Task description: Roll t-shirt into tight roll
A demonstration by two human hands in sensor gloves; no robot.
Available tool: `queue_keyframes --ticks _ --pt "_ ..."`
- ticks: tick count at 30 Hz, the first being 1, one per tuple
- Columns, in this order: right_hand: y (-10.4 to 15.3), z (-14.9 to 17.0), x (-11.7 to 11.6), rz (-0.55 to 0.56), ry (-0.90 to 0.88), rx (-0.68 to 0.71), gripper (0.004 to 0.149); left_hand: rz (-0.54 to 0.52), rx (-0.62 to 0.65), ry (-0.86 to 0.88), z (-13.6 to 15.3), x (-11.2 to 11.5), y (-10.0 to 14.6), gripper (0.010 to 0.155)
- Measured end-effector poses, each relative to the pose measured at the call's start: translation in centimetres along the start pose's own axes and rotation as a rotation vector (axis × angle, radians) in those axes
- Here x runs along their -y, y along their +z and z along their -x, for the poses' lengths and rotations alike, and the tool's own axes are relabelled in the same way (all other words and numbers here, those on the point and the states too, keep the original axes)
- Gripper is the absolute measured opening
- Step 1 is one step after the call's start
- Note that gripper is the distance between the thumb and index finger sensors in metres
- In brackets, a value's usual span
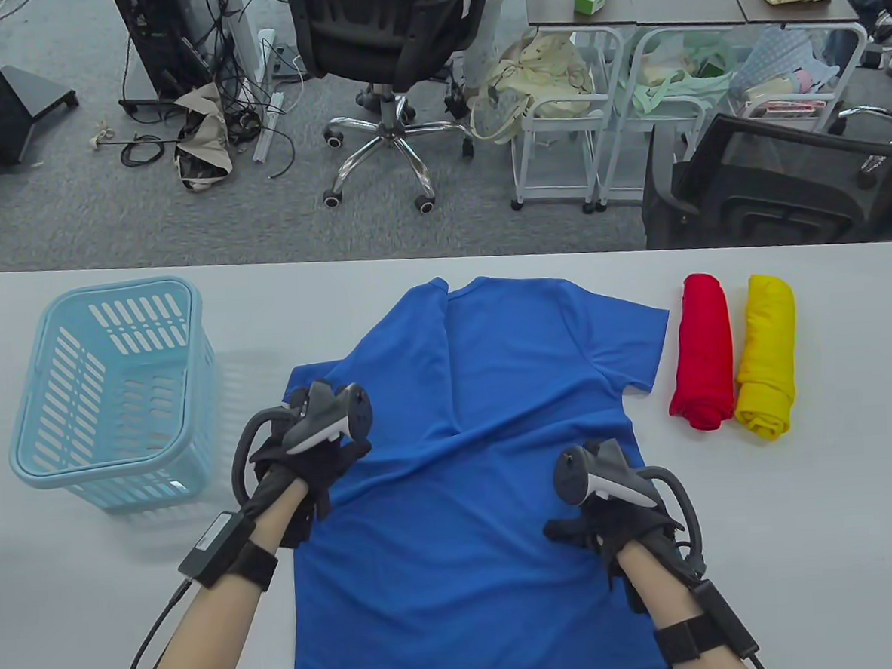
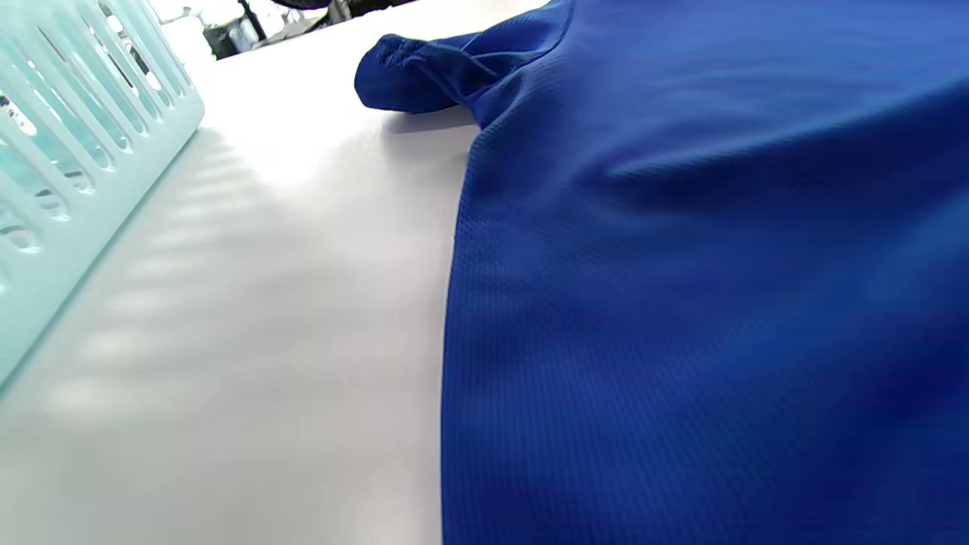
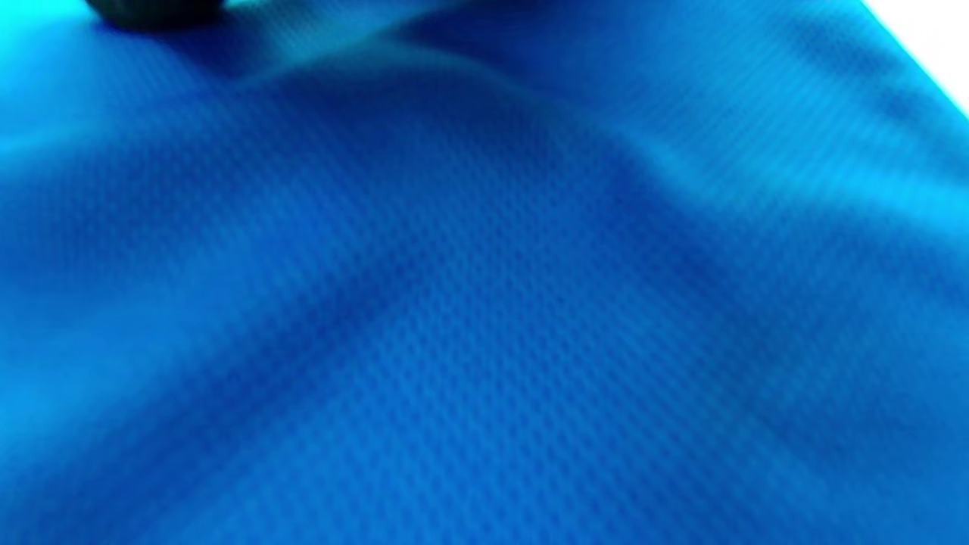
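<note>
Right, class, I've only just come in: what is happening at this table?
A person in sensor gloves is working on a blue t-shirt spread on the table. The left hand rests at its left edge, near the sleeve; the right hand lies on its right side. It is not yet rolled. A red roll and a yellow roll lie beside it; a light blue basket stands left.

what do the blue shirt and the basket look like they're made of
Blue shirt: likely a synthetic sports knit, matte with a slight sheen; both wrist views show a fine mesh-like dotted weave, and it drapes in soft folds.
Basket: looks like moulded plastic, pale blue and smooth, a bit glossy; its walls are rigid slotted bars with a thick rounded rim.
</note>
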State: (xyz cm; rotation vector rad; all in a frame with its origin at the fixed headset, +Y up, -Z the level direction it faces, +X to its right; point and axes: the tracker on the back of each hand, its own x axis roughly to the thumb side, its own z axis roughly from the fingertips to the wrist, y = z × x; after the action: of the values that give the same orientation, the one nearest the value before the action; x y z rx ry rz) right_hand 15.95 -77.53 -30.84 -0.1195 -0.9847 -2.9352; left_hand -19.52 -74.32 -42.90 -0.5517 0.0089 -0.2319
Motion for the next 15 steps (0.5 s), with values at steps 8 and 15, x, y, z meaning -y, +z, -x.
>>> queue_keyframes --ticks 8,15 --pt "0.2 0.0 -0.1 0.005 0.018 -0.005 0.101 0.17 -0.187 0.214 3.1 1.2 -6.6 0.083" --pt "0.4 -0.9 -0.2 0.005 0.047 -0.008 0.099 0.137 -0.369 0.155 4.3 1.1 -7.1 0.086"
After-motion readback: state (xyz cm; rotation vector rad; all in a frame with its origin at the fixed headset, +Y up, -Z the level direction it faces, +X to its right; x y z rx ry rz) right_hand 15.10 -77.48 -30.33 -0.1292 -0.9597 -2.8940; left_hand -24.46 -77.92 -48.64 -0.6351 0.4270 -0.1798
